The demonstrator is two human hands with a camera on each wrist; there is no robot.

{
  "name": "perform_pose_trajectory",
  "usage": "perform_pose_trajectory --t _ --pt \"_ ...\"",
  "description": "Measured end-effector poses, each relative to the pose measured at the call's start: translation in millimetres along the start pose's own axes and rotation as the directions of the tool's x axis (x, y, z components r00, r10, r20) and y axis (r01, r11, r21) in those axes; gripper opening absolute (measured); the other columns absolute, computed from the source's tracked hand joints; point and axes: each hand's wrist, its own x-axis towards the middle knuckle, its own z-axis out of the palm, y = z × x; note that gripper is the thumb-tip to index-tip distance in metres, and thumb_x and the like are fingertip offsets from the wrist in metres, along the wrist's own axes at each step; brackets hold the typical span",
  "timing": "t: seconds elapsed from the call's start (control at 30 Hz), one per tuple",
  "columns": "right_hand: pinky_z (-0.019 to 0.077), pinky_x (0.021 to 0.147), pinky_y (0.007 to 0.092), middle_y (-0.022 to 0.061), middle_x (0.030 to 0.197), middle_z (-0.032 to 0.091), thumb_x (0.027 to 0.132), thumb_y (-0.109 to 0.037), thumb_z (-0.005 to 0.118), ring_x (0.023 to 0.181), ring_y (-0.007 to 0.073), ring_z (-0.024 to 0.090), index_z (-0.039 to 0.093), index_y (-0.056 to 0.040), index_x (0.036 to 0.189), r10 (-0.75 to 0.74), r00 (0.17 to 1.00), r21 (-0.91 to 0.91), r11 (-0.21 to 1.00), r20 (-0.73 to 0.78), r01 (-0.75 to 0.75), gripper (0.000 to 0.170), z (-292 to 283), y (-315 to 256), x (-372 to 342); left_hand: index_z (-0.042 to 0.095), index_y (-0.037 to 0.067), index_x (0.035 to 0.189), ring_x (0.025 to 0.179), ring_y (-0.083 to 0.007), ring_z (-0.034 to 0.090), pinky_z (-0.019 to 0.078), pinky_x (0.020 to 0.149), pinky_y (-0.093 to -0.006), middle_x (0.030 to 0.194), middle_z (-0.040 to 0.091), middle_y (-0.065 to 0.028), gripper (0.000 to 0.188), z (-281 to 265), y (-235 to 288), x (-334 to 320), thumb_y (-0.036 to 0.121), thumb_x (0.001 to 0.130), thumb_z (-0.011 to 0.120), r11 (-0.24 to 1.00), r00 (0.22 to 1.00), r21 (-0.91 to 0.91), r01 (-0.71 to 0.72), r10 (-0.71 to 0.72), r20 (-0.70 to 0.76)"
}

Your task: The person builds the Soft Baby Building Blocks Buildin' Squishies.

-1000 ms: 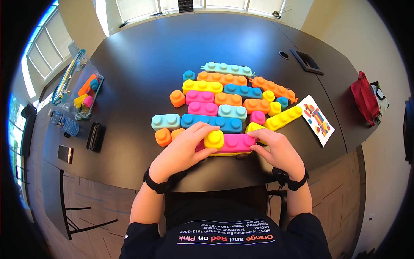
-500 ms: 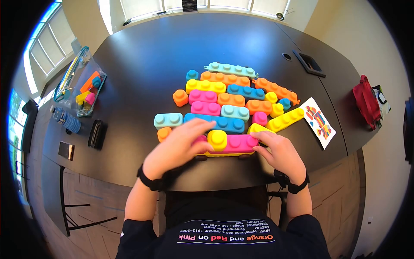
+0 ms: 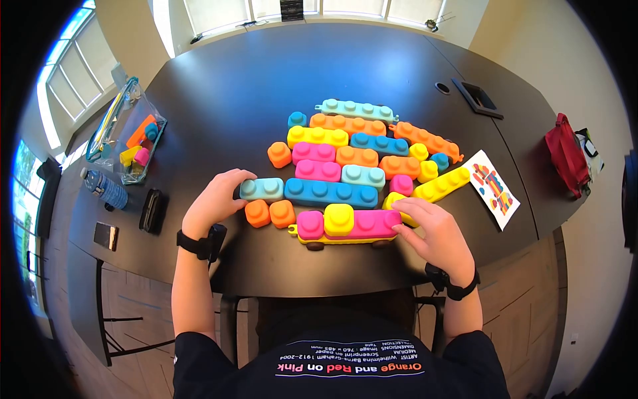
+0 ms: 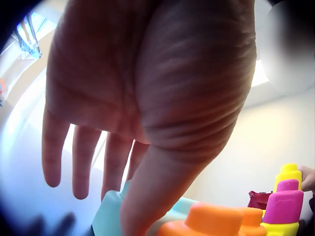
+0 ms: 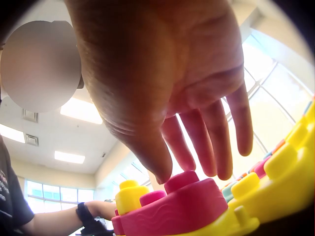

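Our left hand (image 3: 216,199) has come off the yellow single-stud plastic block (image 3: 338,220) and moved out to a pale teal two-stud block (image 3: 262,189). Its thumb and forefinger straddle that block's outer end in a narrow pinch, the other fingers hanging straighter; we cannot tell how firmly it presses. Uncovered now, the yellow block stands upright on the build without a hand on it, which we judge means it sits well enough by itself.

Our right hand (image 3: 438,233) has stayed put, thumb and fingers part-closed across the near end of a long pink block (image 3: 375,224). Beneath the pink lies a yellow wheeled base (image 3: 345,240).

Just below the left grip sit two orange single-stud blocks (image 3: 258,214) (image 3: 282,213); between the hands runs a long blue block (image 3: 332,193), with rows of coloured blocks beyond.

The dark, smooth table (image 3: 226,80) carries a printed card (image 3: 493,187) beyond the right grip, and a water bottle (image 3: 106,189) and a clear bag (image 3: 135,178) out past the left. Bright windows (image 3: 379,8) line the far wall.
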Motion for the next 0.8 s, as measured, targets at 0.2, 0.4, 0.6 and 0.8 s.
perform_pose_trajectory --t 0.2,0.4,0.6,0.8 --pt "0.0581 0.092 0.0421 0.0153 0.12 0.074 0.09 -0.012 0.08 0.107 0.0356 0.072 0.072 -0.0047 0.122 -0.034 0.996 0.024 0.999 -0.088 0.036 0.034 -5 -3 10 0.066 0.005 0.136 0.113 -0.0277 0.068 0.0579 0.091 -0.0361 0.131 0.067 -0.0104 0.053 -18 45 -3 -0.003 0.086 0.079 0.998 0.937 -0.064 0.012 -0.034 -0.348" --pt "0.0549 0.1 0.0429 0.0169 0.131 0.07 0.089 -0.013 0.082 0.117 0.0379 0.068 0.064 -0.0056 0.14 -0.113 0.983 0.048 0.992 -0.146 0.121 0.054 -4 -19 34 0.065 0.003 0.139 0.118 -0.0274 0.068 0.0588 0.095 -0.0361 0.13 0.068 -0.0144 0.055 -1 124 6 -0.003 0.086 0.079 0.928 0.885 -0.206 -0.311 0.203 -0.419" --pt "0.0533 0.103 0.0441 0.0184 0.134 0.068 0.09 -0.015 0.083 0.12 0.0399 0.066 0.059 -0.0048 0.145 -0.116 0.991 0.159 0.979 -0.066 0.125 0.061 -2 -26 39 0.064 0.003 0.141 0.114 -0.0294 0.069 0.0573 0.097 -0.0363 0.128 0.067 -0.0149 0.057 22 158 8 0.001 0.087 0.081 0.876 0.917 -0.32 -0.36 0.27 -0.293" --pt "0.053 0.103 0.0429 0.0187 0.132 0.069 0.092 -0.015 0.081 0.119 0.0391 0.067 0.06 -0.0039 0.14 0.004 1.0 0.248 0.969 -0.01 -0.001 0.054 -13 -7 19 0.062 0.009 0.146 0.117 -0.0297 0.067 0.0558 0.097 -0.0381 0.128 0.067 -0.0125 0.061 35 167 0 0.005 0.088 0.081 0.843 0.954 -0.468 -0.267 0.162 -0.254"
